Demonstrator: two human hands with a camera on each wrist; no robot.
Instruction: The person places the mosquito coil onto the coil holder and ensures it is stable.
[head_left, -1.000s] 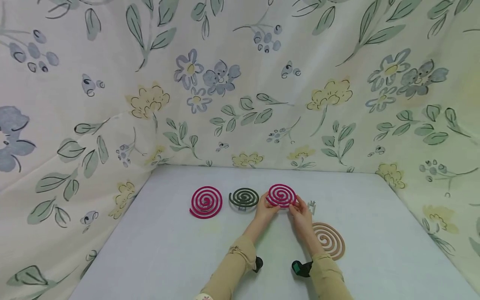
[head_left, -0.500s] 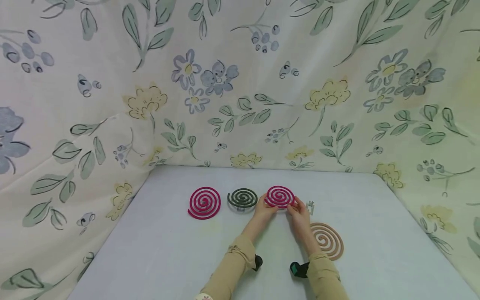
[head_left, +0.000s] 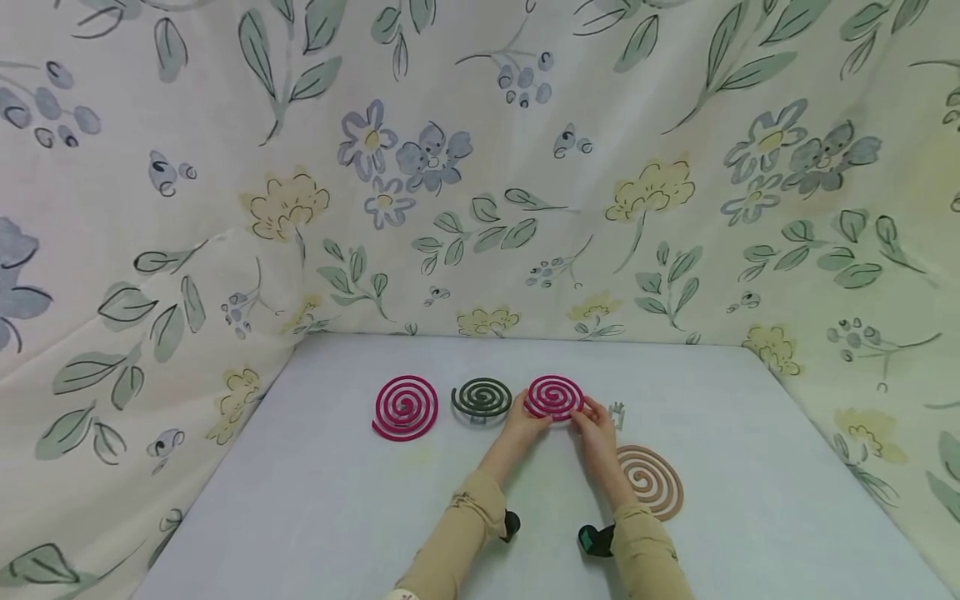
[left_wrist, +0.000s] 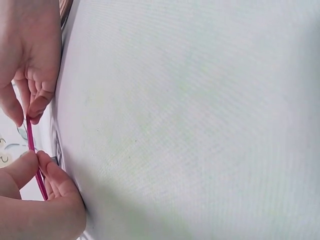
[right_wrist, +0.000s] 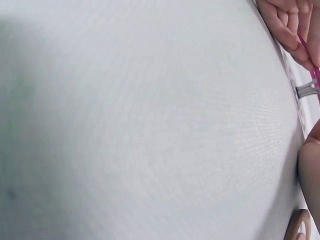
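Both hands hold a pink mosquito coil (head_left: 553,397) by its near rim, level and a little above the table. My left hand (head_left: 522,422) pinches its left side between thumb and fingers; in the left wrist view that same hand (left_wrist: 45,195) grips the coil's thin edge (left_wrist: 30,135). On the opposite side, my right hand (head_left: 597,433) pinches the rim with thumb and fingertips. A small metal stand (right_wrist: 306,90) shows beneath the coil between the hands in the right wrist view. Left of the hands, a dark green mosquito coil (head_left: 482,397) sits raised on a metal stand (head_left: 477,421).
Another pink mosquito coil (head_left: 405,407) is at the far left of the row. A brown coil (head_left: 663,482) lies flat beside the right forearm, partly hidden by it. Right of the hands is a small metal stand (head_left: 617,415). A floral cloth (head_left: 480,167) hangs behind the white table (head_left: 300,517).
The whole head view shifts slightly left. The held pink coil comes down a little, with both hands keeping their grip on it.
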